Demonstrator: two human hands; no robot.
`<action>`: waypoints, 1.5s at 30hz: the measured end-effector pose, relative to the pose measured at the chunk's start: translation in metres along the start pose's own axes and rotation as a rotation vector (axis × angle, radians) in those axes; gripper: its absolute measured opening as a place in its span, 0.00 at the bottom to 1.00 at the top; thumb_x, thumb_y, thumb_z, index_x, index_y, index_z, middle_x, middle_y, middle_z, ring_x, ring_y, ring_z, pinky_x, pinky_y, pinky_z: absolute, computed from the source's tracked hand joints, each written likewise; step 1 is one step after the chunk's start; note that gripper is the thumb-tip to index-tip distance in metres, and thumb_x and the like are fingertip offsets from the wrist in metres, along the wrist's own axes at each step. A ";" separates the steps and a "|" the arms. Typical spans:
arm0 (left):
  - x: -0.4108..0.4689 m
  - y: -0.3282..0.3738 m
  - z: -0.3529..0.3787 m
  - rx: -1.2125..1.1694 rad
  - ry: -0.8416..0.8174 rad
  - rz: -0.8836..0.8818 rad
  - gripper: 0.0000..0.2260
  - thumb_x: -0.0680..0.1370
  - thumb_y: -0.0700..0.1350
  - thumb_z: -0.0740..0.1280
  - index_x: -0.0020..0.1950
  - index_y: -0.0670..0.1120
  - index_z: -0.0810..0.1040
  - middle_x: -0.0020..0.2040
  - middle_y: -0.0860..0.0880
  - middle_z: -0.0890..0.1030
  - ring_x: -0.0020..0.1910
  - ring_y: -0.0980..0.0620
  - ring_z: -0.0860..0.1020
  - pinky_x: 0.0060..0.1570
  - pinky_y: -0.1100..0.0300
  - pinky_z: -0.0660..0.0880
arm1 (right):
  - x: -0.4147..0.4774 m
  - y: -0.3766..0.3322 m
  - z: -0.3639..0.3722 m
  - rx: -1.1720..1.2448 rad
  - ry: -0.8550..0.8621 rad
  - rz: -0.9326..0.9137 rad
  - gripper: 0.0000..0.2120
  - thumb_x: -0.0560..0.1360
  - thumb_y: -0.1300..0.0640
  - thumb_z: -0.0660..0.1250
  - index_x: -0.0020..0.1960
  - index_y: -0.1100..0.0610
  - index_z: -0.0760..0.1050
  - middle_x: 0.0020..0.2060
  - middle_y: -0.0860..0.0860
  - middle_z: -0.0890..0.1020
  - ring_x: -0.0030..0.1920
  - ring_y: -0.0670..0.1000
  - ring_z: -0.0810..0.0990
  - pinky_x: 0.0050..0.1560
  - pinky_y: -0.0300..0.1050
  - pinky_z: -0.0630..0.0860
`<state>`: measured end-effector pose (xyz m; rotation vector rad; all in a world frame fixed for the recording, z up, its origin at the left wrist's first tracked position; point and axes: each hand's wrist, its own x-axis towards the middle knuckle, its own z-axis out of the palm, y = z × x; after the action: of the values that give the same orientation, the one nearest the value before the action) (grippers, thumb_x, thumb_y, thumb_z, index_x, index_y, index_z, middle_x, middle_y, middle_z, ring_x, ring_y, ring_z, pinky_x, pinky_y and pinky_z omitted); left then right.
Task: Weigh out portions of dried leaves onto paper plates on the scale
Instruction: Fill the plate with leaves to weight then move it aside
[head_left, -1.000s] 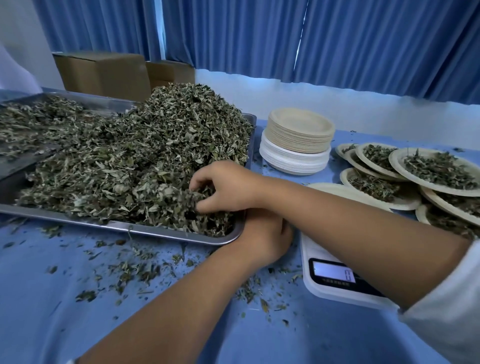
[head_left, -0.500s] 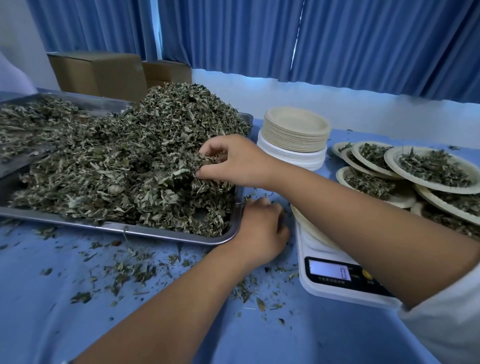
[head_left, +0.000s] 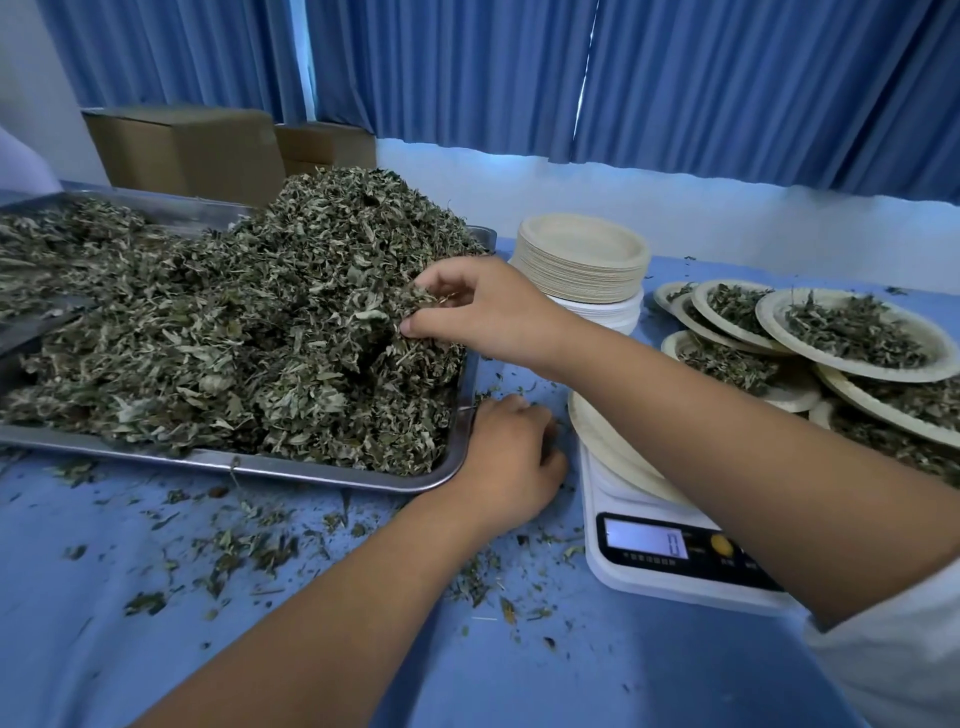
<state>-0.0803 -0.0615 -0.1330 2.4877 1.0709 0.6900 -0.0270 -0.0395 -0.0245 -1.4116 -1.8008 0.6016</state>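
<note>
A big tray (head_left: 311, 470) on the bench (head_left: 104, 649) held a heap of dried leaves (head_left: 234, 338). The scale (head_left: 649, 582) beside it showed zero under a paper plate (head_left: 608, 441). The right hand (head_left: 483, 312) pinched a bunch of leaves; it would be best to lift gently and sprinkle slowly. The left hand (head_left: 511, 457) lay curled by the tray, and I could not tell if it held anything.

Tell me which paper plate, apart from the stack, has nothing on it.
The plate on the scale, partly hidden under the right forearm. It is bare, while the plates to its right all carry leaves.
</note>
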 end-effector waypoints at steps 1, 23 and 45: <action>0.001 -0.001 0.000 0.006 0.005 0.009 0.11 0.78 0.41 0.62 0.57 0.37 0.77 0.56 0.39 0.76 0.57 0.42 0.70 0.55 0.57 0.60 | -0.001 0.001 -0.001 0.011 0.007 0.000 0.08 0.71 0.56 0.76 0.46 0.53 0.77 0.38 0.46 0.75 0.34 0.40 0.71 0.36 0.30 0.67; -0.001 0.004 -0.007 0.058 0.051 0.065 0.11 0.78 0.45 0.61 0.59 0.45 0.77 0.55 0.46 0.74 0.55 0.46 0.68 0.51 0.63 0.58 | -0.035 0.013 -0.056 0.179 0.203 0.000 0.07 0.70 0.60 0.75 0.43 0.53 0.77 0.33 0.46 0.75 0.34 0.44 0.72 0.39 0.34 0.69; -0.001 0.004 -0.011 0.086 0.014 0.062 0.07 0.77 0.45 0.65 0.55 0.49 0.78 0.47 0.54 0.71 0.54 0.51 0.70 0.50 0.62 0.62 | -0.128 0.040 -0.189 -0.221 -0.078 0.278 0.06 0.69 0.51 0.75 0.43 0.49 0.79 0.36 0.41 0.81 0.39 0.43 0.76 0.47 0.39 0.68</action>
<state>-0.0844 -0.0642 -0.1226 2.6029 1.0536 0.6944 0.1599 -0.1666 0.0245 -1.8309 -1.7880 0.6199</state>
